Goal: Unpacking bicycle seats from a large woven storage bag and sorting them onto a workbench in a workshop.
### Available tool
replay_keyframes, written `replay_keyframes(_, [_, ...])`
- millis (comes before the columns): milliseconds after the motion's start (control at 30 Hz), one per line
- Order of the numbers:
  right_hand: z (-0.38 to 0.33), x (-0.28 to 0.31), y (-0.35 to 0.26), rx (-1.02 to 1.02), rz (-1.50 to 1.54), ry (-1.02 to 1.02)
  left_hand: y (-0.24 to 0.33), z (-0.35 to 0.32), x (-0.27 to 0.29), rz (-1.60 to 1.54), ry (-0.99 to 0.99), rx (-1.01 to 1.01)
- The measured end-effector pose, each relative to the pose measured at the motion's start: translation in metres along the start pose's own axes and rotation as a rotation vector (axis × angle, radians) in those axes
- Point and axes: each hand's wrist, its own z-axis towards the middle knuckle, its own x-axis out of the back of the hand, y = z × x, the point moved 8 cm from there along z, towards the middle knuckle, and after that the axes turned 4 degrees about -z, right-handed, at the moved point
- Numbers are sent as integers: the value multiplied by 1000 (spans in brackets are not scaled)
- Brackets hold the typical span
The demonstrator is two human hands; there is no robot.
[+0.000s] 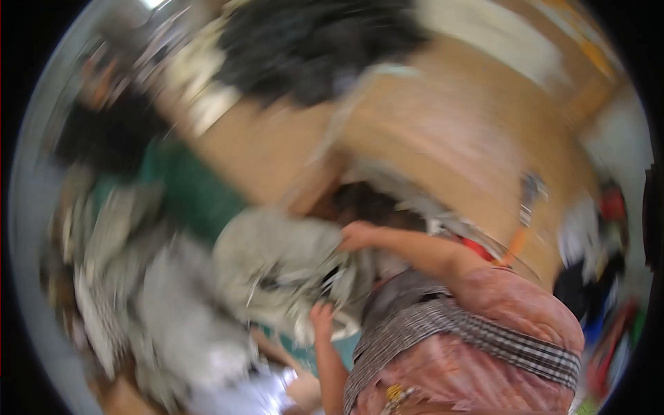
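A pale grey-beige cloth piece, perhaps a garment [277, 238], hangs bunched in front of me beside the table's edge. My right hand [358, 236] has its fingers closed on the cloth's upper right side. Lower down, my left hand [322, 319] grips the same cloth near a pale, looped edge, fingers bent. Dark gaps show between its folds. Motion blur smears the whole view, so the fingertips and the cloth's exact shape are unclear.
Heaped grey cloth [183, 311] lies left of my hands, with green material [197, 190] behind. On the tan table [443, 104] are a black pile [318, 48] and cream pieces [200, 83]. A blurred orange-and-metal object [523, 218] lies near the right edge.
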Motion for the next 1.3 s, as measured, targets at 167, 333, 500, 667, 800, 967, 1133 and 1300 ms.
replay_keyframes(167, [-155,104,84,158,212,426,3,20,-21,170,129,207])
replay_keyframes(333, [-392,154,307,-286,595,1238,0,30,-46,691,133,407])
replay_keyframes(500, [-647,97,442,-1056,146,1804,18,42,-78,733,-51,362])
replay_keyframes(667, [-795,32,486,-1530,-304,1937,56,71,-136,743,-103,290])
replay_keyframes(800, [-897,2,528,-1867,-307,1945,87,78,-151,730,-79,271])
replay_keyframes(967, [-960,-37,611,-1970,310,1769,103,-20,-61,558,158,272])
replay_keyframes(1133, [-1021,-99,691,-1868,562,1706,109,-92,-33,660,348,243])
replay_keyframes(1300, [-1069,-100,736,-1907,269,1403,107,-91,-60,697,260,276])
